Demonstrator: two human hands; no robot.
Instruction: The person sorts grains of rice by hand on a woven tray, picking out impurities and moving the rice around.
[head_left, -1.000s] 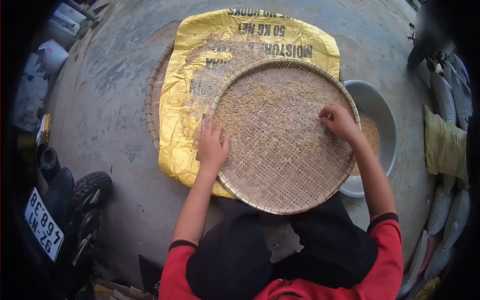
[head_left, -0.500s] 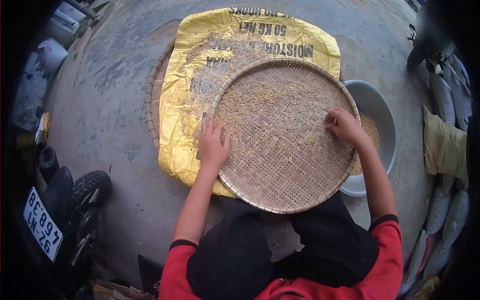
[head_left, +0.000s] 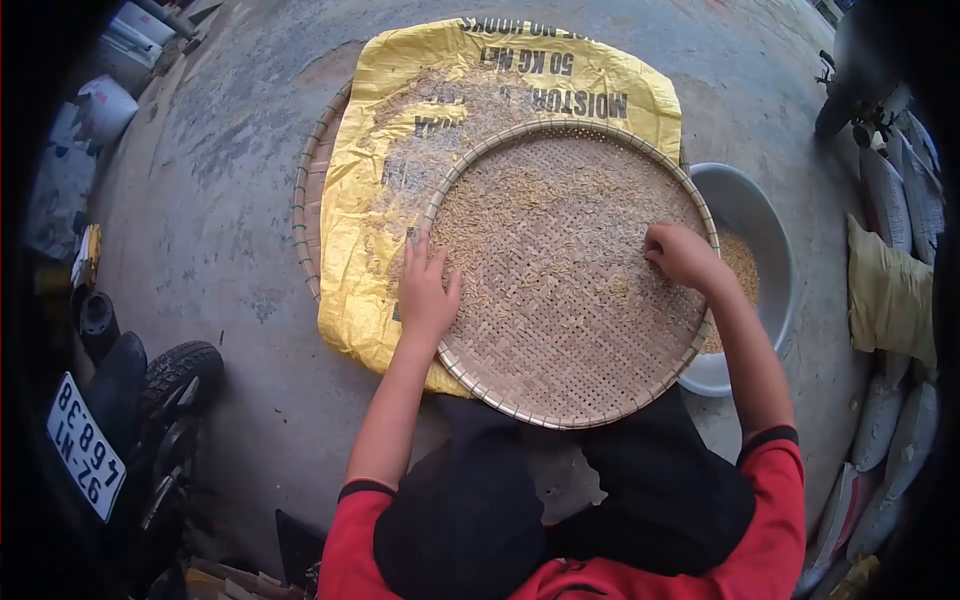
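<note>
A round woven bamboo winnowing tray (head_left: 560, 370) rests at my knees, with unhusked rice grains (head_left: 530, 190) scattered mostly over its far half and left side. My left hand (head_left: 428, 297) lies on the tray's left rim, fingers stretched out and thumb apart over the weave. Above the right part of the tray, my right hand (head_left: 682, 255) is closed, its fingertips pinched together and turned down. Whatever those fingertips hold, if anything, is too small to make out.
Under the tray lies a yellow sack (head_left: 350, 290) strewn with chaff, over another woven tray (head_left: 308, 210). A grey basin (head_left: 778, 290) holding grain stands at the right. A motorbike wheel (head_left: 185, 375) is at left; filled sacks (head_left: 885, 200) line the right side.
My right hand has shifted slightly left and down, and its fingers have curled tighter. My left hand and the tray have hardly moved.
</note>
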